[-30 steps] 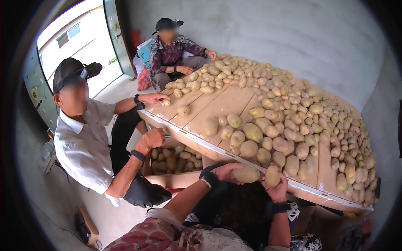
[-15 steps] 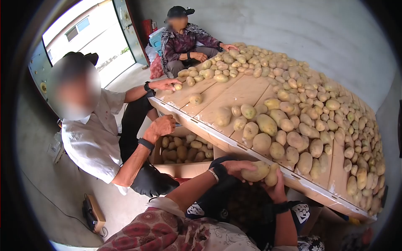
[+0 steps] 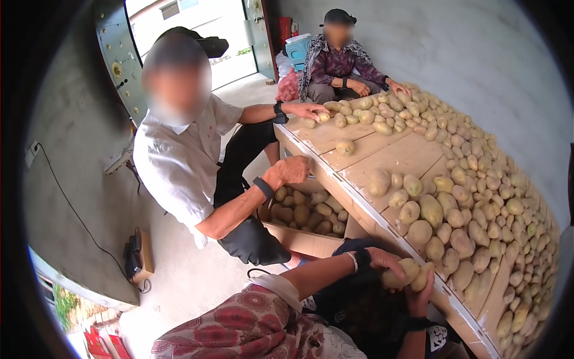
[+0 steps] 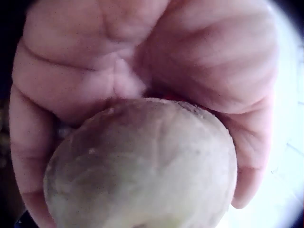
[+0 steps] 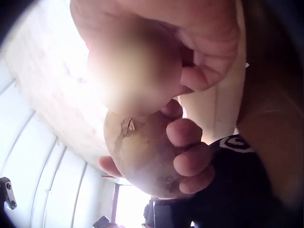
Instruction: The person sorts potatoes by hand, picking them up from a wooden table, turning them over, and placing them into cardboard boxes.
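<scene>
My left hand [image 3: 384, 259] grips a large potato [image 3: 402, 273] in front of the table's near edge; the left wrist view shows that potato [image 4: 142, 166] against the palm, fingers curled round its sides. Right beside it my right hand [image 3: 421, 297] holds a second potato [image 3: 423, 276]. In the right wrist view the right hand's potato [image 5: 135, 66] is blurred and close, overlapping the left hand's potato [image 5: 142, 152], which shows a scarred patch of skin. Left-hand fingertips [image 5: 192, 159] wrap its side.
Many potatoes [image 3: 460, 194] cover the cardboard-topped table [image 3: 359, 158]. A cardboard box [image 3: 302, 238] of potatoes stands below its edge. A person in a white shirt [image 3: 173, 161] sits at the left, one hand on a small potato; another person [image 3: 338, 63] sits at the far end.
The head view has swung left, so the table appears further right. My two hands have brought their potatoes together, from apart to overlapping in view.
</scene>
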Available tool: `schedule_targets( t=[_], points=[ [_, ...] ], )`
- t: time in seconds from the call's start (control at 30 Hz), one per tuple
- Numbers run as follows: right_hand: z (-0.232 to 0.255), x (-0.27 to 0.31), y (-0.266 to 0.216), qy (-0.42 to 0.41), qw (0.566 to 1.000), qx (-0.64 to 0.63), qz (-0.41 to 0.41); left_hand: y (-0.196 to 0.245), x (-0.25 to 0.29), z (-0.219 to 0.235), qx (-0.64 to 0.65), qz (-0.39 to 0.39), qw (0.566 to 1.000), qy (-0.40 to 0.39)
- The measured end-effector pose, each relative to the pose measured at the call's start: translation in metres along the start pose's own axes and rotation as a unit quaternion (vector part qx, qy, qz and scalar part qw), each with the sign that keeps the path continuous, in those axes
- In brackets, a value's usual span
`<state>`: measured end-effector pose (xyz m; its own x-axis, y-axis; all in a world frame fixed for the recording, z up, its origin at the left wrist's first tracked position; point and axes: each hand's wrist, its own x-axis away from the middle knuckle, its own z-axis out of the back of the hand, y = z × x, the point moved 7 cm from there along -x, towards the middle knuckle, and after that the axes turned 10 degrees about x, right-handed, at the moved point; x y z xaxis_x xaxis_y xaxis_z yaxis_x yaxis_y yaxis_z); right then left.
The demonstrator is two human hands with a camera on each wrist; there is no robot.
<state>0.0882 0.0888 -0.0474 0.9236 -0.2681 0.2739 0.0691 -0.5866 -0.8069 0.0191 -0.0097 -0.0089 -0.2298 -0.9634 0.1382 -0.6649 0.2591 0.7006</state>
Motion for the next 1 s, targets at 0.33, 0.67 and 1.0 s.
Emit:
schedule_targets(
  t=[0.33, 0.67, 1.0],
  points=[
    [0.004, 0.02, -0.016, 0.036, 0.996, 0.006, 0.087, 0.012, 0.005, 0.006, 0.014, -0.048, 0.997, 0.065],
    [0.061, 0.05, -0.064, 0.081, 0.937, -0.278, 0.193, 0.011, -0.003, 0.003, -0.029, -0.016, 0.995, 0.096],
    [0.111, 0.084, -0.114, 0.123, 0.909, -0.263, 0.3, 0.016, 0.019, 0.041, 0.088, -0.125, 0.976, 0.156]
  ],
)
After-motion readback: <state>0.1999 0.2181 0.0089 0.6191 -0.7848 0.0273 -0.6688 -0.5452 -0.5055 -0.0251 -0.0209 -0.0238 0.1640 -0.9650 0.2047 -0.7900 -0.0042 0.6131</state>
